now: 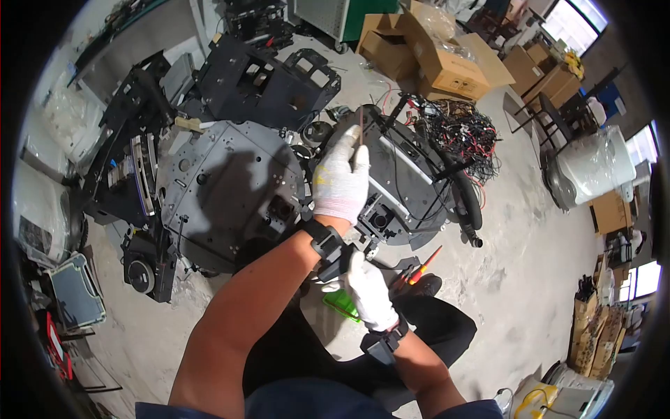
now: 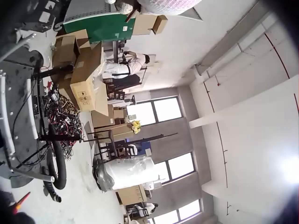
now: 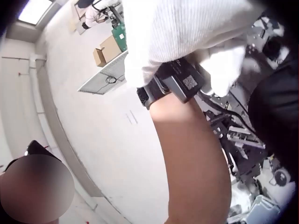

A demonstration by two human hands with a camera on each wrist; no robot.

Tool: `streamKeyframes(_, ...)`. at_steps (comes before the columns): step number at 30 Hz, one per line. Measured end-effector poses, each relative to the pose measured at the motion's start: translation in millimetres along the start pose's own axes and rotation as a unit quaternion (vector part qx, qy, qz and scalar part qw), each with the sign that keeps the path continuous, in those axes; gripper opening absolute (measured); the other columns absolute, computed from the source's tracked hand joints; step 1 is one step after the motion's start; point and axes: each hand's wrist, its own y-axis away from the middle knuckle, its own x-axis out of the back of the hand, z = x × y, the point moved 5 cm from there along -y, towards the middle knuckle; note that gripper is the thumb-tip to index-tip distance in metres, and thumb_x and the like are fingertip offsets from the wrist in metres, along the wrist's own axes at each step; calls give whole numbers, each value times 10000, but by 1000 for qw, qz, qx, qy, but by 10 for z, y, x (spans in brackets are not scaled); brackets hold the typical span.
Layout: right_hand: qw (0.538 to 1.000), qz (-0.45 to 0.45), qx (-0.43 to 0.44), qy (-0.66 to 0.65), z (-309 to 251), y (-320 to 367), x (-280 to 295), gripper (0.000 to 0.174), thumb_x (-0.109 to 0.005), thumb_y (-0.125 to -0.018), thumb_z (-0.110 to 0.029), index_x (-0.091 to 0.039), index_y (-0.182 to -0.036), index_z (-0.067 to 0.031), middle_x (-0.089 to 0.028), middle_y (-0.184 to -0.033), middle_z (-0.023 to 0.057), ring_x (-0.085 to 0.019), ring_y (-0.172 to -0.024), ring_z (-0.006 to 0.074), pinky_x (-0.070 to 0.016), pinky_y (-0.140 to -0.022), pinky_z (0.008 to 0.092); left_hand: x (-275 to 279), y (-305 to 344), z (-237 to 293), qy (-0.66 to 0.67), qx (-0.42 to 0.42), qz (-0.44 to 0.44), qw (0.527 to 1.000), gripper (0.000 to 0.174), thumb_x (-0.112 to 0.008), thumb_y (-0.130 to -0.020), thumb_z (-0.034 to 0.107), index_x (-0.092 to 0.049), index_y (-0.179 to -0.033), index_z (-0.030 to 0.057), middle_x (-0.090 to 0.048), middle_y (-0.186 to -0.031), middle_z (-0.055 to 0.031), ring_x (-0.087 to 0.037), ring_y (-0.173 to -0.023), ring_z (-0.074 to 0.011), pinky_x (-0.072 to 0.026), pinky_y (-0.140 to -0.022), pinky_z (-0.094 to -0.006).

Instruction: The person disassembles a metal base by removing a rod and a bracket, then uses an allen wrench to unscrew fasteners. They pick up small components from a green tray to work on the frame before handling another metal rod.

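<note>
In the head view my gloved left hand (image 1: 356,145) is raised over a dark round machine base (image 1: 408,183) and pinches a thin rod-like tool (image 1: 361,123) that points upward. My gloved right hand (image 1: 352,279) sits close under the left wrist, against the black wrist camera (image 1: 328,241); its fingertips are hidden there. The right wrist view shows that white glove (image 3: 224,70) beside the same wrist camera (image 3: 180,84) and my bare left forearm (image 3: 196,154). A green object (image 1: 342,305) lies just below the right hand.
A large round metal plate (image 1: 223,185) lies to the left, with black frames behind it. A red-orange screwdriver (image 1: 424,265) lies on the concrete floor. Tangled cables (image 1: 460,133), cardboard boxes (image 1: 447,63) and a wrapped white cylinder (image 1: 593,164) stand at the right.
</note>
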Motion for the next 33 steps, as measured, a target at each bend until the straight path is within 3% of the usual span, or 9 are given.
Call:
streamKeyframes(1, 997, -48, -42, -46, 123, -17, 27, 345, -501, -911, -315, -619, -892, 9, -640, -733, 36, -579, -653, 70, -456, -625, 202, 58, 38, 143, 19, 26, -8, 999, 302, -518, -840, 162, -570, -1114, 46, -624, -1011, -149, -609, -920, -279, -464, -815, -325)
streamKeyframes(9, 983, -89, -14, -159, -131, 358, -187, 322, -498, -907, -343, -608, -924, -41, -600, -741, 2, -531, -617, 54, -416, -564, 196, 233, 209, 671, -142, 10, -72, 987, 311, -499, -868, 173, -539, -1155, 61, -628, -959, -155, -621, -863, -278, -480, -774, -326)
streamKeyframes(11, 994, -59, -24, -93, -135, 353, -168, 342, -489, -907, -363, -603, -904, -40, -601, -732, 22, -553, -628, 75, -438, -576, 217, 230, 212, 679, -166, -180, 9, 969, 355, -514, -867, 153, -506, -1199, 28, -643, -794, -69, -597, -655, -118, -465, -631, -246)
streamKeyframes(15, 992, -109, -57, -31, 131, 170, 96, 484, -415, -910, -464, -600, -892, -18, -628, -761, 58, -596, -686, 109, -483, -644, 237, 158, 195, 70, 96, 58, -2, 994, 307, -515, -867, 81, -528, -1170, 32, -599, -775, -28, -492, -567, -46, -410, -519, -181)
streamKeyframes(18, 994, -19, -101, 19, 261, -266, 520, 704, -225, -904, -575, -574, -1079, 11, -652, -854, 90, -609, -724, 136, -491, -653, 241, 108, 80, -289, 220, 138, 7, 966, 289, -524, -870, 62, -531, -1157, 32, -574, -768, -22, -474, -562, -43, -393, -496, -169)
streamKeyframes(21, 973, 129, -99, 165, 530, -830, 1096, 726, -245, -882, -616, -663, -912, -24, -638, -665, 19, -558, -580, 80, -443, -534, 233, -218, 124, -471, 350, 207, -85, 910, 303, -540, -856, 82, -528, -1154, 28, -558, -727, 3, -488, -569, -32, -418, -498, -182)
streamKeyframes(25, 950, 146, -119, 248, 463, -1535, 1242, 600, -352, -869, -539, -653, -907, -21, -634, -670, 33, -554, -581, 116, -428, -536, 262, -580, 221, -508, 257, 109, -108, 954, 310, -541, -874, 141, -535, -1164, 31, -619, -917, -69, -566, -691, -85, -471, -635, -220)
streamKeyframes(27, 936, 135, -124, 301, 572, -1953, 1266, 543, -397, -857, -498, -648, -903, -19, -636, -678, 45, -566, -605, 145, -437, -569, 284, -666, 263, -550, 302, 218, -155, 915, 332, -558, -861, 168, -541, -1158, 21, -627, -965, -77, -587, -773, -98, -472, -710, -236)
streamKeyframes(33, 901, 99, -144, 398, 967, -2836, 1159, 383, -533, -822, -377, -632, -892, -14, -643, -702, 82, -603, -675, 234, -465, -666, 347, -651, 62, -672, 212, 145, -46, 965, 299, -551, -839, 199, -572, -1096, 49, -633, -810, -131, -613, -690, -242, -485, -673, -314)
